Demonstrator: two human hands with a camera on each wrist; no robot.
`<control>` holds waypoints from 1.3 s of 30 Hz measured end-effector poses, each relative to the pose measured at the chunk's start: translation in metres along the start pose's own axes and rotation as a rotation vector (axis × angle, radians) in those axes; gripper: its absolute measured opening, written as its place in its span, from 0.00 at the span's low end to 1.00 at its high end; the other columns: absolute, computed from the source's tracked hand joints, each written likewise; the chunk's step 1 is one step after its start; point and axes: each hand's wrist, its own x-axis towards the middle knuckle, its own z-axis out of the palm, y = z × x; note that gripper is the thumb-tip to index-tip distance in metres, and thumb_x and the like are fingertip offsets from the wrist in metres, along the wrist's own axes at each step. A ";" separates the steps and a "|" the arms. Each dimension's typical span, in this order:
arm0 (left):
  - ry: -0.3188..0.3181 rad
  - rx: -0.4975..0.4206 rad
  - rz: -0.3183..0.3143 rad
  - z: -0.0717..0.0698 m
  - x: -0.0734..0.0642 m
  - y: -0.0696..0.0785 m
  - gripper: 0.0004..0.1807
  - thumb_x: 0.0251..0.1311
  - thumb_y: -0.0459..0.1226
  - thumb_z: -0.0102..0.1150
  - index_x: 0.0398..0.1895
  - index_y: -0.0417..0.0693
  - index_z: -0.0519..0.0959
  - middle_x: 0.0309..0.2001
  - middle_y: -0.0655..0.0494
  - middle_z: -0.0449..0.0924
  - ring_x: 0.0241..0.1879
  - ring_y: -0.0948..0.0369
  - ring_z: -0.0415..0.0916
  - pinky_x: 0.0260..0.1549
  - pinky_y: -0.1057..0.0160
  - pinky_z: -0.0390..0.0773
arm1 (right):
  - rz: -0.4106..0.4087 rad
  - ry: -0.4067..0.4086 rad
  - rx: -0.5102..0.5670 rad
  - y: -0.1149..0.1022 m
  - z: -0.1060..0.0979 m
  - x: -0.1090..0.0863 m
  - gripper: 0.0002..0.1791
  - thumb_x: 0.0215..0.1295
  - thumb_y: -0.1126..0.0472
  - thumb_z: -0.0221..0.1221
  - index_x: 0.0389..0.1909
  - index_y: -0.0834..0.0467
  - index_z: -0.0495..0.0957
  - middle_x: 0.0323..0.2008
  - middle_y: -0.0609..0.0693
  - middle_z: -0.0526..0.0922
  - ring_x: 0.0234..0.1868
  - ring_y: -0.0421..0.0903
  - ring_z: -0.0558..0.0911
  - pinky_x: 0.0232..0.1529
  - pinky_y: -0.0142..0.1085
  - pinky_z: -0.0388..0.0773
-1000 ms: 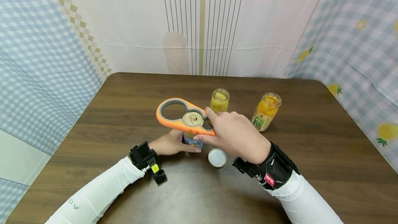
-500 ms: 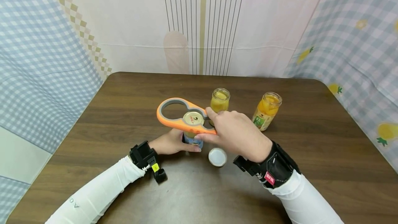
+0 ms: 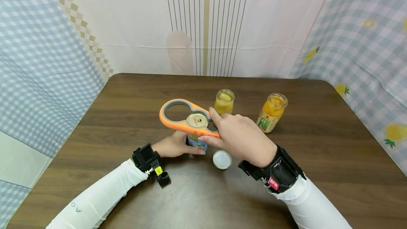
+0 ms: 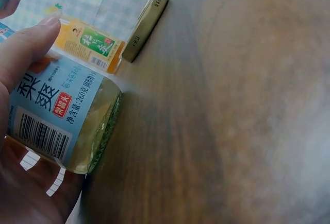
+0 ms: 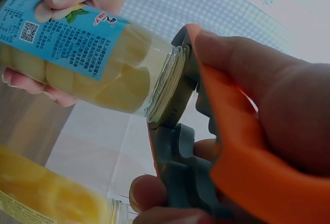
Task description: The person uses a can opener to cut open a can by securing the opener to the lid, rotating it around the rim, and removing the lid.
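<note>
Jar (image 3: 198, 144) held, opener (image 3: 190, 129) around its lid (image 3: 197, 120)

The left hand (image 3: 175, 146) holds the jar upright, on or just above the tabletop (image 3: 127, 116); the right hand (image 3: 243, 139) grips the opener's one end. Behind stands a yellow jar (image 3: 224, 103), farther right an orange jar (image 3: 272, 113); a loose lid (image 3: 222, 160) lies near the right hand.

"What has been altered since a second ago?"
"Very little. In the head view, the orange opener (image 3: 182, 127) and the table (image 3: 143, 84) are seen a touch higher, shifted together."
"And the red tag (image 3: 273, 183) on the right wristband (image 3: 285, 168)?"
"It is shown a shade farther left."
</note>
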 end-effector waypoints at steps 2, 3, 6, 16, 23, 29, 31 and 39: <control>0.000 -0.002 -0.003 0.000 0.000 0.000 0.35 0.56 0.36 0.75 0.66 0.56 0.70 0.58 0.58 0.79 0.57 0.61 0.77 0.62 0.63 0.74 | -0.001 -0.006 0.003 0.001 0.000 0.001 0.38 0.66 0.33 0.60 0.61 0.61 0.73 0.20 0.44 0.73 0.19 0.42 0.74 0.22 0.40 0.76; 0.000 -0.003 -0.003 0.000 0.001 0.000 0.35 0.56 0.36 0.75 0.66 0.56 0.70 0.58 0.58 0.79 0.57 0.61 0.77 0.63 0.63 0.74 | -0.004 -0.005 0.002 0.001 0.000 0.001 0.37 0.66 0.33 0.60 0.59 0.60 0.74 0.20 0.44 0.72 0.19 0.42 0.73 0.21 0.39 0.76; 0.000 -0.002 0.000 0.000 0.001 0.000 0.34 0.57 0.37 0.75 0.66 0.56 0.71 0.57 0.58 0.79 0.57 0.61 0.77 0.63 0.62 0.74 | -0.018 0.003 -0.006 0.003 0.001 0.002 0.34 0.65 0.33 0.61 0.53 0.59 0.74 0.18 0.43 0.70 0.18 0.42 0.72 0.20 0.39 0.74; 0.011 -0.010 0.030 0.000 0.002 0.000 0.33 0.56 0.35 0.75 0.64 0.55 0.72 0.56 0.57 0.79 0.56 0.60 0.77 0.62 0.62 0.75 | -0.050 0.024 -0.016 0.005 0.000 0.002 0.31 0.64 0.34 0.62 0.48 0.58 0.73 0.18 0.44 0.70 0.17 0.43 0.71 0.19 0.39 0.73; 0.033 0.002 0.081 0.001 0.002 0.001 0.35 0.54 0.32 0.76 0.66 0.50 0.71 0.58 0.56 0.78 0.57 0.62 0.76 0.63 0.65 0.73 | -0.061 0.022 -0.033 0.007 0.001 0.002 0.34 0.64 0.33 0.61 0.54 0.59 0.74 0.19 0.45 0.73 0.19 0.45 0.74 0.21 0.41 0.75; 0.045 0.011 0.122 0.002 0.003 -0.001 0.38 0.52 0.28 0.76 0.67 0.42 0.70 0.61 0.54 0.76 0.59 0.64 0.74 0.66 0.67 0.69 | -0.091 0.055 -0.053 0.009 0.002 0.002 0.34 0.63 0.32 0.61 0.53 0.59 0.75 0.19 0.45 0.73 0.17 0.45 0.72 0.19 0.40 0.74; 0.042 0.013 0.130 0.002 0.003 -0.001 0.39 0.52 0.29 0.76 0.68 0.42 0.69 0.61 0.54 0.76 0.59 0.64 0.74 0.66 0.67 0.69 | -0.099 0.064 -0.058 0.009 0.003 0.002 0.34 0.63 0.33 0.61 0.53 0.59 0.75 0.19 0.45 0.73 0.17 0.45 0.73 0.19 0.40 0.75; 0.040 0.023 0.124 0.002 0.002 0.001 0.38 0.53 0.31 0.75 0.67 0.48 0.69 0.61 0.56 0.76 0.60 0.62 0.74 0.66 0.64 0.71 | -0.115 0.087 -0.070 0.011 0.003 0.001 0.35 0.63 0.33 0.61 0.54 0.59 0.75 0.19 0.46 0.74 0.17 0.45 0.72 0.18 0.40 0.74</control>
